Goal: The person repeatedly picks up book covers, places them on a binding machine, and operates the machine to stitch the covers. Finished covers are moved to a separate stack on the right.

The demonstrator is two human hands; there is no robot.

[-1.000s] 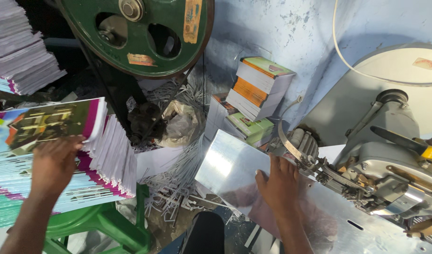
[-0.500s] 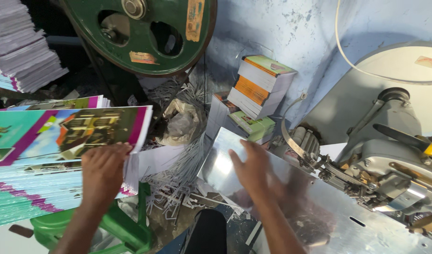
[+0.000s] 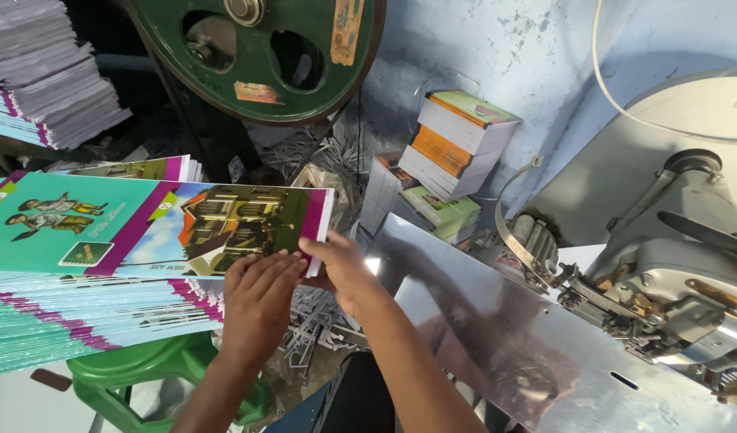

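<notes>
The top booklet point(image 3: 168, 228) has slid rightward off the teal stack point(image 3: 79, 321) since a second ago. The left hand point(image 3: 260, 301) now lies flat on its right end, fingers spread. The right hand point(image 3: 340, 269) has left the steel bench point(image 3: 497, 337) and pinches the booklet's corner. The stitching machine point(image 3: 665, 281) stands apart, right.

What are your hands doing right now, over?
Left hand flat on top booklet, right hand pinching its edge. Booklet sits on stack. Metal plate just right, clear of hands.
</notes>
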